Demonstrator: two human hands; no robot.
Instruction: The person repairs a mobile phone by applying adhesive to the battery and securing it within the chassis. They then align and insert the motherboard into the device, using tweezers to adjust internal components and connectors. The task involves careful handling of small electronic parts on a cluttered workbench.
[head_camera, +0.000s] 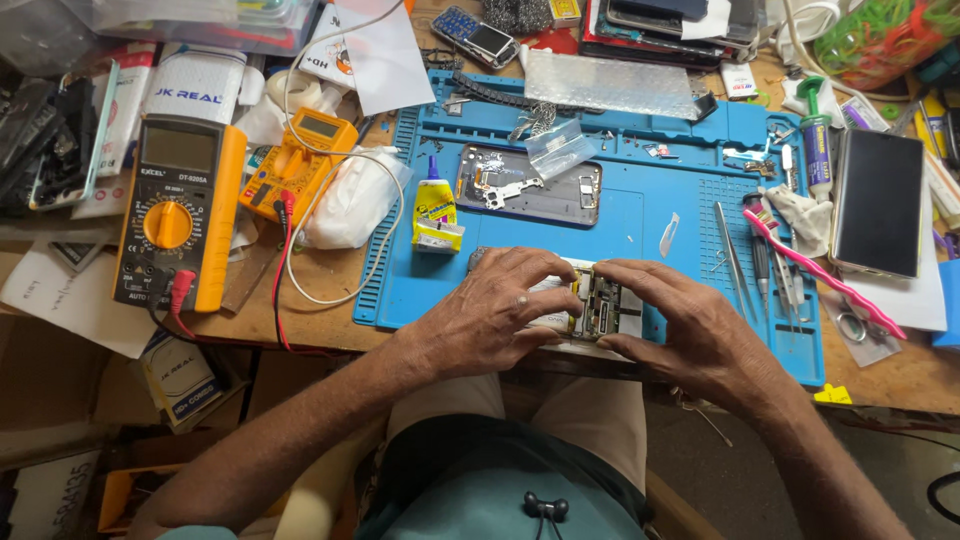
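Cluttered wooden table (330, 290), seen from above; a blue rubber repair mat (620, 215) with moulded compartments covers its middle.

At the mat's near edge lies an opened phone with exposed circuit board (598, 305), flat, between both hands. Left hand (495, 310) rests palm down over the phone's left part, fingers curled and loosely together, fingertips (560, 290) pressing on the white part beside the board. Right hand (690, 325) comes in from the right, palm down, fingers extended and close together, their tips touching the board's top right edge, thumb under at the near edge. Neither hand lifts it; both hold it against the mat. Forearms angle in from the lower corners, wrists low, meeting in a V over the lap.

Further up the mat: a dark grey phone back shell (530, 185) lying flat, a small clear plastic bag (560, 148) at its top right corner, and just left a small glue bottle with yellow label (435, 205), upright. Right of the hands, metal tweezers (735, 255) and a pink toothbrush (825, 272) lie slantwise at the mat's right side. Off the mat right, a dark-screened smartphone (880, 200), face up. Well left, a large yellow multimeter (180, 210) and a smaller orange multimeter (300, 160).
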